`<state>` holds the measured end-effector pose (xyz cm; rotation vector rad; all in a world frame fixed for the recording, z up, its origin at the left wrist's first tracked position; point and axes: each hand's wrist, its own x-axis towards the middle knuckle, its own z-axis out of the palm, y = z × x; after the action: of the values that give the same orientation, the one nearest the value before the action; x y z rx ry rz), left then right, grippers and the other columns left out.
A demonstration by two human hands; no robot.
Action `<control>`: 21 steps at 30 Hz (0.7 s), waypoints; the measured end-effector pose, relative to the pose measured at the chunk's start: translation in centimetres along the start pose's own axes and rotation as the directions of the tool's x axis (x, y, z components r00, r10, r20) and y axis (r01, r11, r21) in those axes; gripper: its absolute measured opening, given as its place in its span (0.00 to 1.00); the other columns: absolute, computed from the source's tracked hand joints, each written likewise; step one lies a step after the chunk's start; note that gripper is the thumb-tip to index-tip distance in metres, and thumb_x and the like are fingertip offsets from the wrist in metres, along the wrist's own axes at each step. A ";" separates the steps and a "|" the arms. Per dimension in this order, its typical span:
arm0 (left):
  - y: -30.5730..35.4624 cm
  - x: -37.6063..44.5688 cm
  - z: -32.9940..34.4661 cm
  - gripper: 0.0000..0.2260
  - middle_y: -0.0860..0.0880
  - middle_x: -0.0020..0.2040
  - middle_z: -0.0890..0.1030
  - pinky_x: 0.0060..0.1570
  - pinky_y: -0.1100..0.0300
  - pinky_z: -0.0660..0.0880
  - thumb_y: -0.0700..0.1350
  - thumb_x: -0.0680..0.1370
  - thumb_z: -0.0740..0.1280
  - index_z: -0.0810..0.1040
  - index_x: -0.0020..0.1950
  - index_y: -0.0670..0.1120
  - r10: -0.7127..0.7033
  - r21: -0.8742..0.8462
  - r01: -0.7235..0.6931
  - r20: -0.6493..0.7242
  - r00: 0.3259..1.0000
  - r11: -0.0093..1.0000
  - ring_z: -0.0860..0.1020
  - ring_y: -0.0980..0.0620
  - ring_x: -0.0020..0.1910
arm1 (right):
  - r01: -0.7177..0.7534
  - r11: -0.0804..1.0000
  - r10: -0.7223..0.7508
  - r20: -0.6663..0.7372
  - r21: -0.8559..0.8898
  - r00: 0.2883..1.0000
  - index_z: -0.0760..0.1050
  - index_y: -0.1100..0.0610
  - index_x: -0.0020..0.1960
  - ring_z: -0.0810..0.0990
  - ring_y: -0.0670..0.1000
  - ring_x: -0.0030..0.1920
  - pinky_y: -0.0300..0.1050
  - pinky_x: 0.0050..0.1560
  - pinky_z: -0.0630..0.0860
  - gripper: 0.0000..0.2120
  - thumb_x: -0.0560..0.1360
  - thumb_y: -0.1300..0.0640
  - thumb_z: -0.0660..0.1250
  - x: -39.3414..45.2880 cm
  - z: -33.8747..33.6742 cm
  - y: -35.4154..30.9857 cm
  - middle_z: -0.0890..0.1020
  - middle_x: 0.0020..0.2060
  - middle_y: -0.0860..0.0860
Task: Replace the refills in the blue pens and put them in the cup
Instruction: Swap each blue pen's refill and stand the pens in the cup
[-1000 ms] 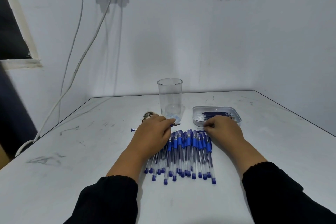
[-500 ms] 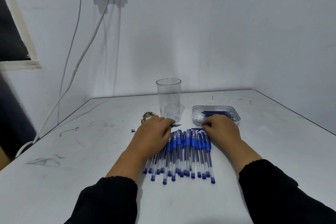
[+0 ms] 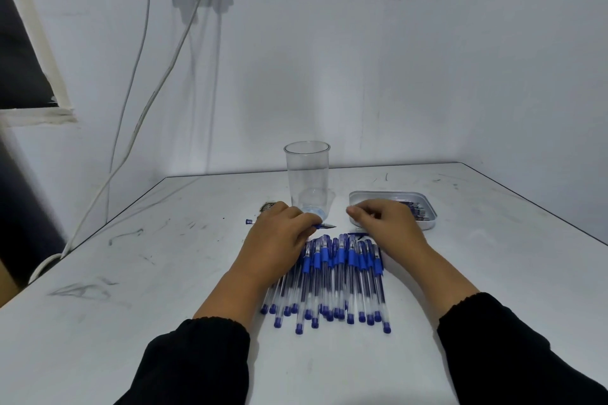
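A: Where were the blue pens [image 3: 332, 279] found?

B: A row of them was laid side by side on the white table [image 3: 493, 273], at the near centre, caps pointing far and blue end plugs near. One uncapped pen [image 3: 324, 226] was held crosswise under the left hand [image 3: 279, 240], its tip showing to the right of the fingers and its blue end plug to the left.

A: How were the hands set?

B: The left hand was curled, fingers closed on that pen. The right hand [image 3: 385, 227] was bunched just right of the tip, fingertips pinched together; whether anything was gripped between them could not be told.

A: And the other items?

B: The clear plastic cup [image 3: 307, 181] was stood upright just beyond the left hand, and nothing was seen inside it. A shallow metal tray [image 3: 427, 207] of blue refills [image 3: 416, 207] was placed to the right of the cup, partly hidden by the right hand.

A: How were the pens judged to handle?

B: They were taken to be light, stiff and smooth, likely to roll if nudged. The barrel was best gripped near the tip section while that end was unscrewed. The refills were judged thin and somewhat bendable, better held close to the end being inserted. The cup was considered light and easily tipped.
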<state>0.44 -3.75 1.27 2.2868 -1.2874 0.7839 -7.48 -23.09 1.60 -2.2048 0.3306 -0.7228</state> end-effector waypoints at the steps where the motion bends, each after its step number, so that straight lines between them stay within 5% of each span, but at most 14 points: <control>1: -0.1 0.0 0.1 0.08 0.51 0.46 0.82 0.45 0.55 0.71 0.45 0.79 0.65 0.79 0.57 0.50 0.012 0.012 -0.011 -0.017 1.000 1.000 0.74 0.48 0.48 | -0.016 0.998 0.013 0.053 0.060 0.999 0.83 0.49 0.50 0.81 0.45 0.47 0.48 0.53 0.77 0.12 0.76 0.44 0.66 -0.1 0.3 -0.4 0.84 0.43 0.44; 6: 0.2 0.2 0.5 0.07 0.50 0.42 0.83 0.40 0.57 0.69 0.43 0.76 0.68 0.81 0.53 0.47 0.061 0.048 -0.055 -0.130 0.990 0.997 0.75 0.47 0.42 | -0.049 0.987 0.017 0.204 0.153 0.979 0.83 0.48 0.43 0.80 0.42 0.40 0.40 0.42 0.71 0.13 0.77 0.43 0.64 -0.4 1.1 -1.2 0.84 0.36 0.45; 13: 0.3 0.3 1.0 0.10 0.50 0.41 0.83 0.38 0.56 0.71 0.47 0.76 0.64 0.82 0.51 0.45 0.043 0.046 -0.036 -0.155 0.987 0.998 0.76 0.48 0.41 | -0.087 0.921 -0.011 0.249 0.380 0.969 0.82 0.54 0.45 0.83 0.46 0.45 0.40 0.51 0.76 0.01 0.74 0.58 0.72 -0.5 1.1 -1.3 0.85 0.40 0.49; 15: 0.3 0.3 1.0 0.10 0.50 0.41 0.83 0.38 0.56 0.71 0.47 0.76 0.64 0.82 0.51 0.45 0.034 0.038 -0.028 -0.166 0.986 0.999 0.76 0.48 0.40 | -0.090 0.899 -0.017 0.240 0.428 0.971 0.81 0.53 0.48 0.83 0.47 0.47 0.41 0.52 0.78 0.06 0.72 0.61 0.73 -0.5 1.2 -1.3 0.85 0.43 0.49; 19: 0.5 0.3 1.0 0.09 0.50 0.41 0.83 0.37 0.55 0.72 0.46 0.76 0.65 0.81 0.51 0.44 0.044 0.031 -0.039 -0.178 0.983 0.999 0.76 0.48 0.40 | -0.118 0.913 0.029 0.227 0.392 0.974 0.81 0.54 0.52 0.81 0.44 0.46 0.38 0.48 0.73 0.10 0.77 0.49 0.67 -0.5 1.3 -1.5 0.86 0.42 0.47; 21: 0.5 0.3 1.1 0.07 0.49 0.41 0.83 0.37 0.55 0.71 0.44 0.76 0.68 0.81 0.51 0.44 0.053 0.045 -0.045 -0.179 0.983 0.998 0.76 0.47 0.40 | -0.115 0.920 0.029 0.228 0.374 0.973 0.82 0.54 0.49 0.81 0.44 0.45 0.39 0.50 0.73 0.08 0.77 0.51 0.68 -0.5 1.3 -1.4 0.86 0.40 0.48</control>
<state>0.41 -4.86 0.70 2.1651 -1.2600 1.0169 -7.11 -21.12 1.78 -1.8615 0.1412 -0.4524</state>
